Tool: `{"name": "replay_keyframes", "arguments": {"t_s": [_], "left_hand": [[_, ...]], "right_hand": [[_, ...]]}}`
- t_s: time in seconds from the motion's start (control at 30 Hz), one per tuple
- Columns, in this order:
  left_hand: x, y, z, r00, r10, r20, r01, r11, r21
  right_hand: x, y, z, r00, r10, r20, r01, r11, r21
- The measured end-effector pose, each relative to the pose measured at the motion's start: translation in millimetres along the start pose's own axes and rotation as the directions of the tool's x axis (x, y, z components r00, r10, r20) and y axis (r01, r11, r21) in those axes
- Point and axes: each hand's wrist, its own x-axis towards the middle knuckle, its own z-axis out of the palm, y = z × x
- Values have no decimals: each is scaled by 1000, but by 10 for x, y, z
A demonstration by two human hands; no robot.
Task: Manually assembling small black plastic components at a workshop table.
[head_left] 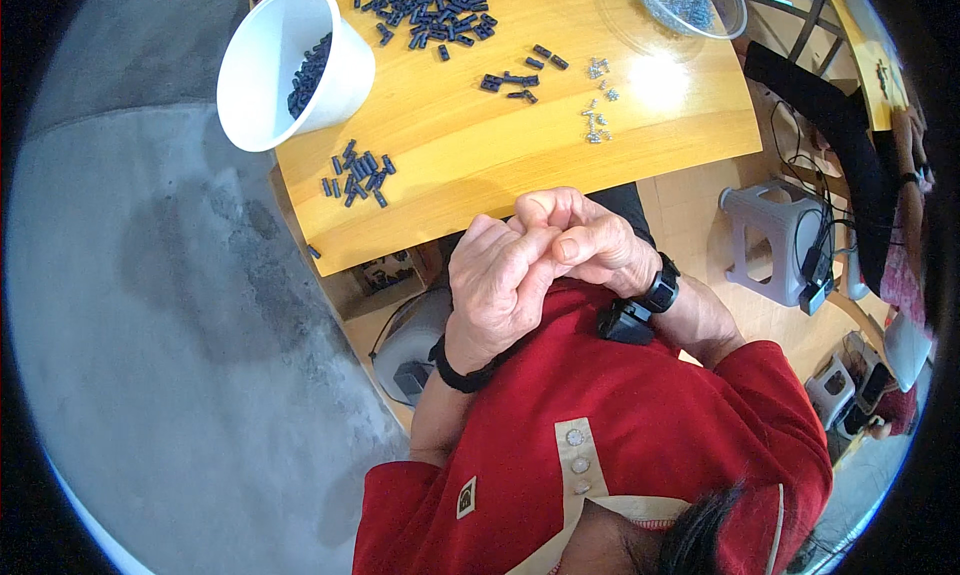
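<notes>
In front of my chest, at the table's near edge, my two hands meet with their fingertips pressed together. My left hand (500, 280) is closed, thumb against curled fingers. My right hand (592, 240) pinches with thumb and index finger right against it. Whatever they hold is hidden by the fingers. Closest beyond them on the table are a few small black plastic pieces (522, 79) and a scatter of small silver screws (597, 125). A small heap of the same black pieces (360, 175) lies to the left.
A white bucket (345, 75) with black pieces inside tilts at the table's left. A large pile of black pieces (425, 10) lies farther back. A clear tub (735, 15) of screws stands at the far right. A grey stool (765, 240) with cables and another person's arm (905, 145) are to the right.
</notes>
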Motion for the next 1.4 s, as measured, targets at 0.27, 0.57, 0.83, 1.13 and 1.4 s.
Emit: {"name": "replay_keyframes", "arguments": {"t_s": [0.27, 0.57, 0.83, 1.13, 1.4], "left_hand": [[0, 16, -88, 1000, 3, 25, -4, 1000, 27], [-14, 6, -62, 1000, 27, 3, -27, 1000, -1], [-38, 7, -78, 999, -3, 38, 2, 1000, 19], [-200, -40, -309, 980, -156, -126, 178, 965, 191], [-433, -638, -712, 870, -212, -446, 422, 787, 449]], "right_hand": [[13, -82, 29, 992, 128, 10, -127, 990, -57], [39, 65, -48, 997, 71, 31, -73, 996, 56], [36, 145, -90, 996, 90, 19, -92, 990, 102], [1, -100, 86, 974, 81, -211, -134, 960, -247], [-7, -149, 35, 944, -103, -312, -42, 904, -425]]}}
